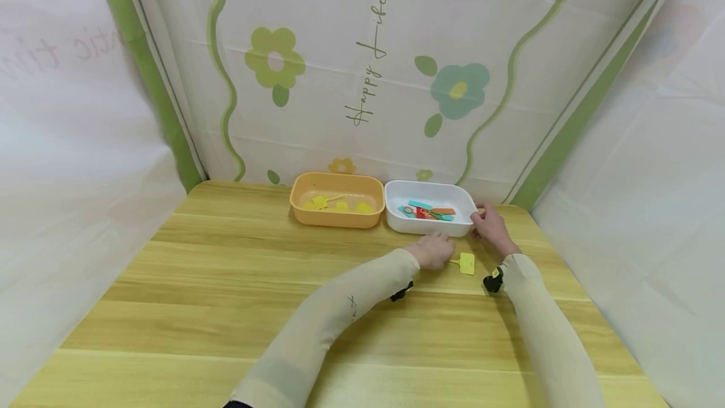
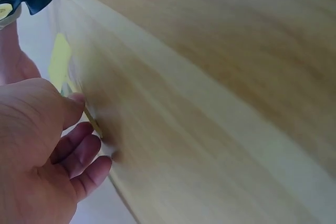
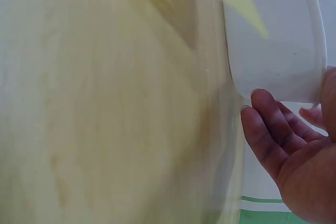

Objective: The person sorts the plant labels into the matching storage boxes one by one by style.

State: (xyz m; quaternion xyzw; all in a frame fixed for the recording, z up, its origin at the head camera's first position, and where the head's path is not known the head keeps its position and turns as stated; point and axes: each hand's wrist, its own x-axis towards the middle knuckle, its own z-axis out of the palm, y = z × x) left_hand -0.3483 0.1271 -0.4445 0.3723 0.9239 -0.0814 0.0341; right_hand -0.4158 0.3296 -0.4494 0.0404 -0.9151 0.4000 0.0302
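My left hand (image 1: 433, 250) is in front of the white basin (image 1: 404, 225), its thumb and fingers pinching the thin stem of a yellow plastic tag (image 1: 467, 264). The tag's flat square head points right, toward my other hand; in the left wrist view the yellow tag (image 2: 60, 61) shows beyond the thumb. At the basin's right end is my right hand (image 1: 491, 229). In the right wrist view its fingers (image 3: 265, 132) lie against the basin's outer wall (image 3: 275, 61), with the thumb up at the rim.
Several small teal, red, orange and green pieces (image 1: 425, 211) lie in the white basin. An orange basin (image 1: 338, 219) with several yellow pieces (image 1: 320, 202) stands directly to its left. Behind both hangs a printed curtain (image 1: 340, 80), at the back edge of the wooden table (image 1: 226, 288).
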